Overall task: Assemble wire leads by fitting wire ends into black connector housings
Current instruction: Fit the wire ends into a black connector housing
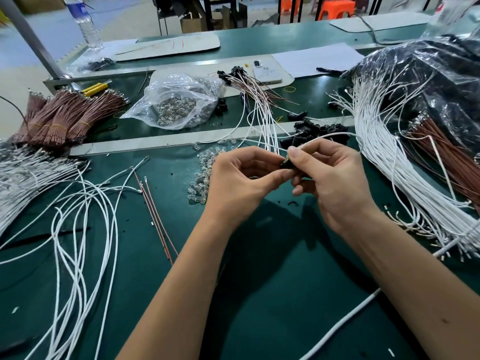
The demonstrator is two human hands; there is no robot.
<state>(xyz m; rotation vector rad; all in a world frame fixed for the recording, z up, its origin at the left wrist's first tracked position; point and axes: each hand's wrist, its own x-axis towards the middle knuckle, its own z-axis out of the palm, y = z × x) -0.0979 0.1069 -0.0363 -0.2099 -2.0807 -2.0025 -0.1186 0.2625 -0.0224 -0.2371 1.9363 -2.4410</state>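
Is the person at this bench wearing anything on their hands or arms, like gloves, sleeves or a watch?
Nothing shows. The left hand and the right hand are bare: no gloves, no finger cots on the fingers, and no rings in view. Both forearms are uncovered right down to the picture's bottom edge, with no sleeve, watch, bracelet or grounding strap at either wrist.

The two hands meet over the table (259, 294) centre, the left hand (237, 178) beside the right hand (335, 178). Loose wires (78, 216) lie near left. Wire bundles (65, 113) lie far left. A bag (176, 100) sits behind the hands. A wire sheaf (402, 178) lies right. Connector housings (317, 131) lie just behind the right hand.
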